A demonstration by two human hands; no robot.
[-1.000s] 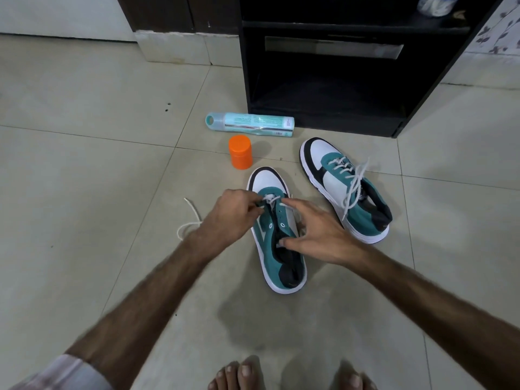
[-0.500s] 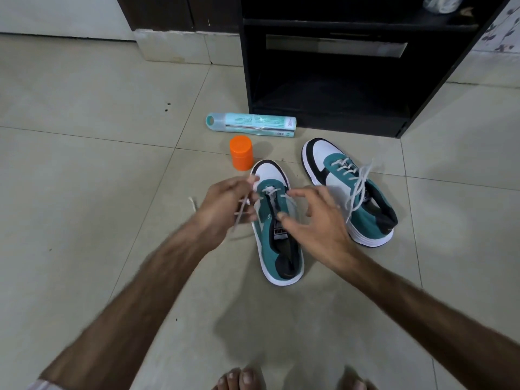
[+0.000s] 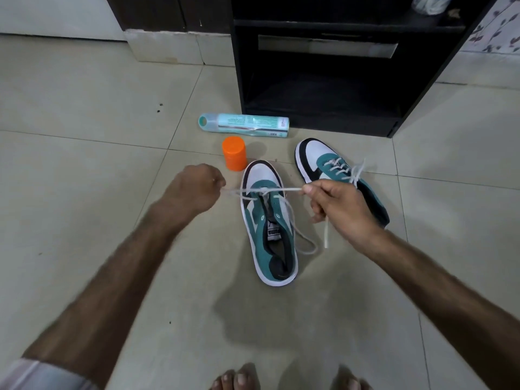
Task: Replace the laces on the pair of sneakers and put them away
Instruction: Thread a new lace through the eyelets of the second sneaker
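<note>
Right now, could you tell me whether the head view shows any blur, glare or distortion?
Head view: the left hand and forearm are slightly motion-blurred; the near sneaker and lace stay sharp. Wide-angle bending curves the floor tile lines. A soft shadow falls below the sneaker. No strong glare.

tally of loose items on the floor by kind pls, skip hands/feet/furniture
Sneakers: 2, near sneaker being laced, far sneaker already laced
Loose white lace: 1, pinched by left hand and right hand
Teal spray can, lying on its side: 1
Orange cap, standing: 1
Total: 5
</note>
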